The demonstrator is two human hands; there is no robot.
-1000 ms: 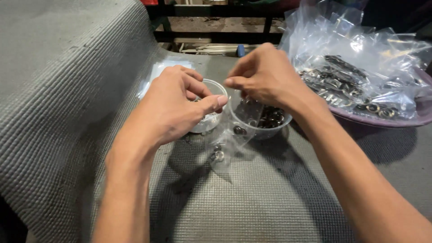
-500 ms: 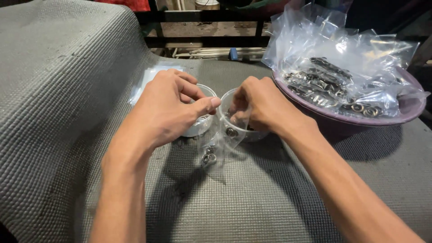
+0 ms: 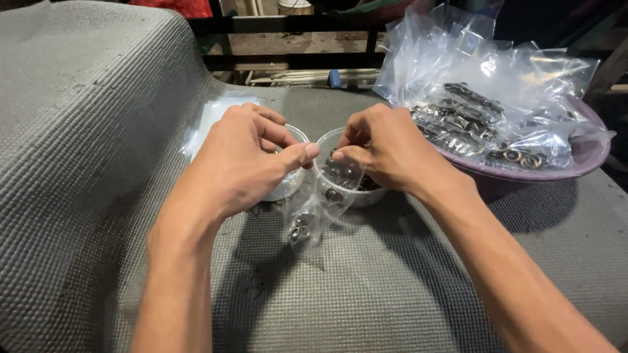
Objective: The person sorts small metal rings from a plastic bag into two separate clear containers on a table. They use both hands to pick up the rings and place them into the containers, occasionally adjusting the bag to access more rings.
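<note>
My left hand (image 3: pixel 245 160) and my right hand (image 3: pixel 386 150) pinch the top corners of a small clear plastic bag (image 3: pixel 317 209) between them. The bag hangs down onto the grey mat, and a few small metal rings (image 3: pixel 299 229) lie at its bottom. Two clear plastic cups stand behind the hands. The left cup (image 3: pixel 288 183) is mostly hidden under my left hand. The right cup (image 3: pixel 363 189) holds several dark metal rings and is partly covered by my right hand.
A purple basin (image 3: pixel 530 173) at the right is piled with clear bags of metal rings (image 3: pixel 484 111). Flat empty clear bags (image 3: pixel 206 124) lie at the back left. A grey ribbed mat (image 3: pixel 91 131) covers the surface and rises at the left. Dark rails run along the back.
My right hand has come off the right cup's rim and closed on the bag's top next to my left thumb. The view has shifted slightly; the bag still hangs between the hands.
</note>
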